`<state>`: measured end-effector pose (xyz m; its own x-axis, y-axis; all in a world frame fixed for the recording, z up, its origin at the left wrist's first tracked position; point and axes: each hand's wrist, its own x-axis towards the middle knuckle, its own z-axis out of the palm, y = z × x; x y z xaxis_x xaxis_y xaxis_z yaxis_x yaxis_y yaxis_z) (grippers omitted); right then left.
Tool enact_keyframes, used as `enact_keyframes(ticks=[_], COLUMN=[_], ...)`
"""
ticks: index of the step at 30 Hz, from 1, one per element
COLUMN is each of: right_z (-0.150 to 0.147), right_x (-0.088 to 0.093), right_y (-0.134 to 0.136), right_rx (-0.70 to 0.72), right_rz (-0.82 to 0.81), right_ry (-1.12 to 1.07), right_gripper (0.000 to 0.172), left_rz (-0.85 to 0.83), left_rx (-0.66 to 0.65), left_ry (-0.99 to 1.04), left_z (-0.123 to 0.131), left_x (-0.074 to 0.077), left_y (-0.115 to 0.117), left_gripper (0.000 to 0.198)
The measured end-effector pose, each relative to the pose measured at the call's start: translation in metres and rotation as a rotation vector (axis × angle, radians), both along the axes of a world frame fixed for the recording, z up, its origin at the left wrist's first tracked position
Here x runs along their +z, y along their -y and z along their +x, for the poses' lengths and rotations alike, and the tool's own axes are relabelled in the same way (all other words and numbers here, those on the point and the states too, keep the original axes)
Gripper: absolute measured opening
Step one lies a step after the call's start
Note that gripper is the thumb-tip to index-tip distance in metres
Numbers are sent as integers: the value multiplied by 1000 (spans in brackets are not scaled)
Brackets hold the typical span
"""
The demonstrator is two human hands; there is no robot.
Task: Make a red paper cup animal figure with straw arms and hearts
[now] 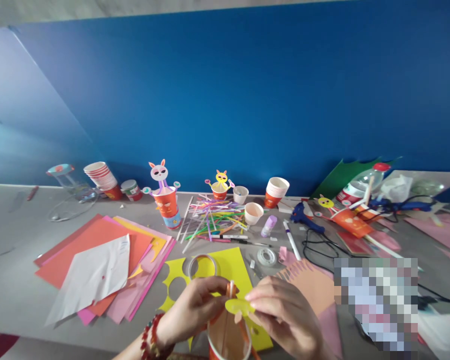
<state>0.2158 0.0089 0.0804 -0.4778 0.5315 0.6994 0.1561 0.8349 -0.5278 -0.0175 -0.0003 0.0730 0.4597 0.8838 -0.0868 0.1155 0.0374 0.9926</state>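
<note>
Low in the view, my right hand (285, 312) pinches a small yellow paper disc (235, 306) between thumb and fingers. My left hand (195, 305), with red beads at the wrist, is closed around a white stick (231, 288) and something orange beside it; the fingers partly hide both. Below both hands stands a paper cup (229, 350), seen into its open mouth, with orange strips at its rim. Under the hands lies a yellow paper sheet (230, 260) with round holes cut out, and a roll of tape (203, 267) rests on it.
Coloured paper sheets (93, 270) are piled at left. Behind are decorated cups (164, 202), scattered coloured straws (210, 220), a glue stick (269, 226) and a stack of cups (276, 191). A blue glue gun (305, 216) with its black cable lies right, near a plastic bottle (363, 185).
</note>
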Motion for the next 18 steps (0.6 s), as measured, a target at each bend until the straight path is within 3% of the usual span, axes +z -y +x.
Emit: enact_keyframes(ticks=[7,9,13,18], right_z=[-14,-18,-25,-27], right_x=[-28,-35,-39,-42], right_y=[6,7,7,8], right_rx=[-183,-189,-197,-233], right_rz=[-500,-615,-725,-744], right_ry=[-194,-236,-256,-256], right_gripper=[6,10,21,24], left_rz=[-33,-38,-52,-100], left_rx=[-5,1,2,4], left_ry=[89,95,141,215], left_z=[0,0,2,3], left_x=[-14,-15,-11,-11], left_y=[2,2,1,0], left_gripper=[30,31,33,37])
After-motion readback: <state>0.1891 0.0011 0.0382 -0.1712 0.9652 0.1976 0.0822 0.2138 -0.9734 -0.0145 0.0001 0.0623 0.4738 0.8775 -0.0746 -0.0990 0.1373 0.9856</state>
